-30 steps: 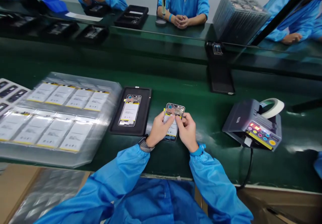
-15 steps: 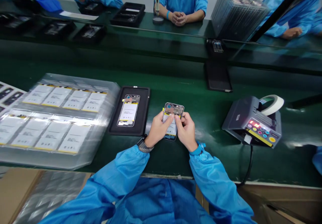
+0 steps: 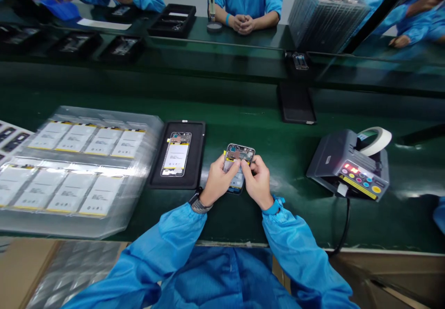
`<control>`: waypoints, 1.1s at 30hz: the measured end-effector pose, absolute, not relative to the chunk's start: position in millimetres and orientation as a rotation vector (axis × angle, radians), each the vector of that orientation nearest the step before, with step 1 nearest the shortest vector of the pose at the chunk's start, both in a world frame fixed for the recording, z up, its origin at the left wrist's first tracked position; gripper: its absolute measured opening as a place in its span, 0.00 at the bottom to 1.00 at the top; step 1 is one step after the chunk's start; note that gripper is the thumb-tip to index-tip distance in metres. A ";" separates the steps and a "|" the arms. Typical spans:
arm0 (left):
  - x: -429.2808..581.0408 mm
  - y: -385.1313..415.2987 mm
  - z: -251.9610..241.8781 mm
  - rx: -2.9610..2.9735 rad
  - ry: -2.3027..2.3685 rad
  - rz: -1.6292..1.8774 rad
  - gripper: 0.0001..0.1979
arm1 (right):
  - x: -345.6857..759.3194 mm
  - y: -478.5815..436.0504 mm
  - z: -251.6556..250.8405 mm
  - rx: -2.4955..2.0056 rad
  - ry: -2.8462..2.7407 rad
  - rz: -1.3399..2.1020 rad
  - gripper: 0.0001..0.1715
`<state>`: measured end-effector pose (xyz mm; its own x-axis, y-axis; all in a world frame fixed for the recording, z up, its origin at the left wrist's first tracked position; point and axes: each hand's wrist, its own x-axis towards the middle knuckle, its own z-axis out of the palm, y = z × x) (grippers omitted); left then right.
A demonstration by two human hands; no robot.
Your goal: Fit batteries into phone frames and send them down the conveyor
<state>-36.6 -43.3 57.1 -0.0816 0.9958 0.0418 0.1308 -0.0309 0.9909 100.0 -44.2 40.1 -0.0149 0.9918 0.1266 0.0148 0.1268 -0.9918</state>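
Head view.
- Phone: open-backed, battery fitted, at the near middle of the green worktop, held in both hands.
- Left hand: grasps the phone's left edge, thumb on the battery.
- Right hand: grasps the right edge, fingertips pressing near the phone's upper part.
- Black tray: just left of the hands, holding a second phone.
- Clear tray: further left, filled with rows of batteries.
- Tape dispenser: well to the right, lit buttons, with a tape roll.
- Co-worker's hands: clasped, across the line.
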 end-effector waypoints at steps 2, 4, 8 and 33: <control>-36.7 -43.5 57.8 1.282 1.344 1.229 0.16 | 100.4 -44.5 41.1 -1.123 -1.304 1.098 0.14; -36.7 -43.3 58.4 1.268 1.327 1.226 0.17 | 100.6 -44.9 42.3 -1.129 -1.333 1.069 0.15; -36.3 -43.0 59.5 1.261 1.319 1.235 0.18 | 100.6 -45.5 43.7 -1.144 -1.371 1.035 0.15; -29.8 -49.1 65.3 1.276 1.413 1.243 0.15 | 93.8 -50.2 50.5 -1.166 -1.268 0.957 0.12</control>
<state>-29.8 -49.1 65.3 -0.1280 0.9913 0.0312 0.1574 -0.0108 0.9875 93.8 -50.2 50.5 0.0971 0.9763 0.1932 0.0816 0.1857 -0.9792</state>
